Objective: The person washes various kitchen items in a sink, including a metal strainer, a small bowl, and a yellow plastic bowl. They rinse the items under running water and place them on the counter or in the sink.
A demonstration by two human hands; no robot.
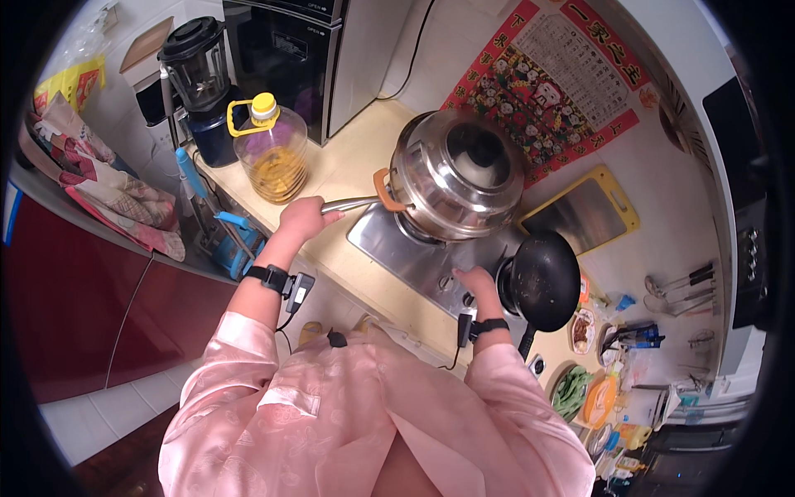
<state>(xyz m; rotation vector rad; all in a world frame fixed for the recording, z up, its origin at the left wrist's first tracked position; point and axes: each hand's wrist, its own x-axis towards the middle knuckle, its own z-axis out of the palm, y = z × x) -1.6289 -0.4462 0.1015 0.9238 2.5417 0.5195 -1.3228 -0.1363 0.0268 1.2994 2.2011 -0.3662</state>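
My left hand (302, 217) grips a long metal handle (351, 204) that runs toward the large steel pot. That pot (428, 214) stands on the left burner under a domed steel lid (438, 152) with a black knob, and steam seems to rise by it. An orange-brown side handle (388, 189) sits where the metal handle meets the pot. Low over the front of the steel gas stove (404, 258) is my right hand (479, 282), close to the control knobs (445, 282). Its fingers are partly hidden, so contact is unclear. A black frying pan (546, 282) rests tilted on the right burner.
An oil jug (271, 161) with a yellow cap and a blender (202, 93) stand left on the counter. Behind the stove leans a yellow-edged cutting board (587, 211). Green vegetables (571, 392) and an orange plate (600, 401) are at right. A blue-handled mop (191, 174) stands by the counter.
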